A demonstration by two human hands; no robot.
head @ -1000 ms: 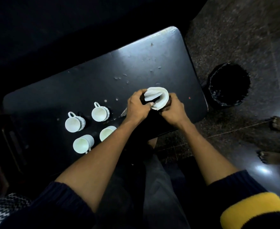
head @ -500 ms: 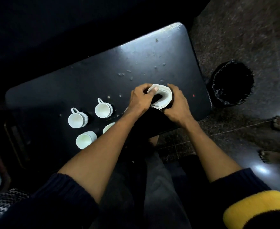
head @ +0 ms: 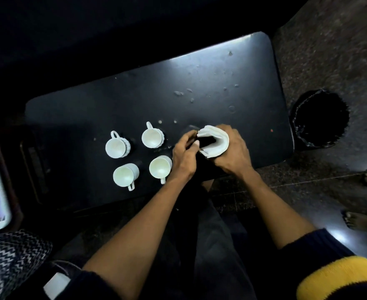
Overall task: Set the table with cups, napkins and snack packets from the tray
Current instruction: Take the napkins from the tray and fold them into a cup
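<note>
A: What takes up most of the frame?
B: A dark surface (head: 135, 100) with rounded corners, running from the left-centre up to the upper right. On the floor off its right edge stands a black bin (head: 321, 119).

A: And the cups?
B: Four white cups sit in a two-by-two cluster left of centre: upper-left cup (head: 116, 146), upper-right cup (head: 151, 136), lower-left cup (head: 125, 175), lower-right cup (head: 160, 167). All upright, handles pointing outward, apart from one another.

A: Where are the napkins?
B: The napkins (head: 216, 140) are a white stack bent into a curve, held just above the surface right of the cups.

A: The hands?
B: The right hand (head: 232, 152) is wrapped around the stack's outer side. The left hand (head: 184, 154) pinches its near edge, fingers curled in.
</note>
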